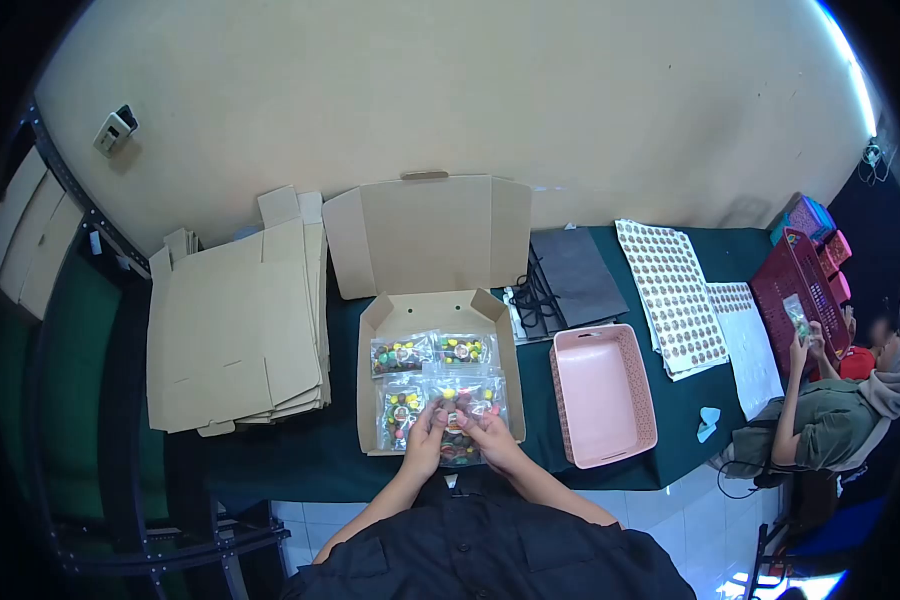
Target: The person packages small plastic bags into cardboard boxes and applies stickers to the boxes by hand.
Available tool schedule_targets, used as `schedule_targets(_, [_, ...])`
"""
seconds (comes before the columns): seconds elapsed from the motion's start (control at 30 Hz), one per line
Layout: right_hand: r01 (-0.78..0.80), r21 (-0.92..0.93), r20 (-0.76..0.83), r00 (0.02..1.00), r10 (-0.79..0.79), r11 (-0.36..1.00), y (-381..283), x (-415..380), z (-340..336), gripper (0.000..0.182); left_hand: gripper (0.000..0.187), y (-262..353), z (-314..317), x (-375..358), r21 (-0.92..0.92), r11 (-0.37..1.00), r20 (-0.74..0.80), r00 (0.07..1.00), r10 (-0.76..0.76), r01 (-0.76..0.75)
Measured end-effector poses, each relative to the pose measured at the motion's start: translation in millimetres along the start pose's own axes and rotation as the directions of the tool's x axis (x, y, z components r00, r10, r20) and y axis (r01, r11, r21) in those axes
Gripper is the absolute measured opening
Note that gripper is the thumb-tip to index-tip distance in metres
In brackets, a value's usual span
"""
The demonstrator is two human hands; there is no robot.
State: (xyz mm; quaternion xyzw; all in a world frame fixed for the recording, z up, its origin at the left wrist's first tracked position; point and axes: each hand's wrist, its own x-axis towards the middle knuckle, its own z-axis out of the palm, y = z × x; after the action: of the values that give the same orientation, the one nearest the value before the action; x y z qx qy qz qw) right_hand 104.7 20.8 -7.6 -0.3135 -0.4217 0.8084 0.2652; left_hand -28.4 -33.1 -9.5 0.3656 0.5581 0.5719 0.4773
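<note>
My left hand (pixel 427 432) and my right hand (pixel 491 436) are both closed on the sides of a clear plastic bag of colourful candies (pixel 457 450), thumbs on its front. That bag is over the near right part of an open cardboard box (pixel 366 335), whose lid (pixel 425 235) stands upright at the back. Inside lie similar candy bags: one at the far left (pixel 400 355), one at the far right (pixel 465 348) and one at the near left (pixel 398 408). My fingertips behind the held bag are hidden.
Flattened cardboard boxes (pixel 235 340) are stacked left. To the right are a pink basket (pixel 605 395), black paper bags (pixel 580 275), sticker sheets (pixel 675 300) and a crumpled pale blue item (pixel 708 422). Beyond them, a person (pixel 820 425) holds a small clear packet near a maroon basket (pixel 785 275).
</note>
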Motion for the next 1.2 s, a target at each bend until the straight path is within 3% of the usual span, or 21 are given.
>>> schedule_targets(0.1, [0.036,0.072,0.001,0.999,-0.037,0.997,-4,-1,4,0.032,0.055,7,-1,-3,-0.059,0.997,-0.013,0.999,-0.051,0.05])
schedule_targets(0.17, [-0.056,0.199,0.002,0.998,0.057,0.978,-4,-2,1,0.033,0.055,10,-1,-3,-0.068,0.994,-0.016,0.996,-0.083,0.082])
schedule_targets(0.27, [-0.07,0.218,-0.04,0.996,0.081,0.973,-6,-2,1,0.032,0.054,2,-3,-2,-0.08,0.991,0.02,0.994,-0.111,0.112])
schedule_targets(0.3, [-0.068,0.219,-0.041,0.996,0.079,0.973,-6,-2,1,0.032,0.053,4,-2,-2,-0.084,0.99,0.06,0.992,-0.108,0.113])
schedule_targets(0.37, [-0.013,-0.004,-0.079,0.997,0.013,1.0,-5,-3,0,0.029,0.053,10,2,-4,-0.061,0.994,0.126,0.988,-0.087,0.095])
schedule_targets(0.47, [-0.045,0.104,-0.138,0.989,0.059,0.994,-12,-6,3,0.03,0.056,2,2,-6,0.023,0.999,0.214,0.976,-0.031,0.027])
schedule_targets(0.53, [-0.03,0.068,-0.169,0.985,0.041,0.997,-16,-8,7,0.029,0.06,-9,0,-7,0.141,0.99,0.236,0.971,-0.03,-0.004])
schedule_targets(0.67, [-0.02,0.067,-0.251,0.967,0.036,0.998,-15,-7,7,0.028,0.06,-11,2,-6,0.128,0.99,0.269,0.963,0.014,-0.05])
schedule_targets(0.73, [-0.002,0.048,-0.237,0.971,0.014,0.999,-19,-9,12,0.028,0.061,6,8,-7,-0.12,0.985,0.197,0.976,-0.097,0.122])
schedule_targets(0.83, [0.027,0.006,-0.235,0.972,-0.025,1.0,-18,-10,13,0.027,0.062,9,9,-11,-0.115,0.993,0.226,0.974,-0.013,0.04])
schedule_targets(0.97, [0.012,0.052,-0.301,0.954,0.004,0.999,-19,-10,14,0.026,0.064,20,12,-15,-0.054,0.995,0.285,0.956,-0.069,0.088])
schedule_targets(1.1, [-0.098,0.201,-0.233,0.962,0.145,0.975,-12,-5,2,0.027,0.053,16,11,-8,-0.115,0.989,0.198,0.978,-0.066,0.09])
schedule_targets(1.2, [0.036,-0.023,-0.087,0.995,-0.038,0.999,-8,-6,9,0.036,0.043,7,2,-4,-0.112,0.99,0.111,0.991,-0.068,0.08])
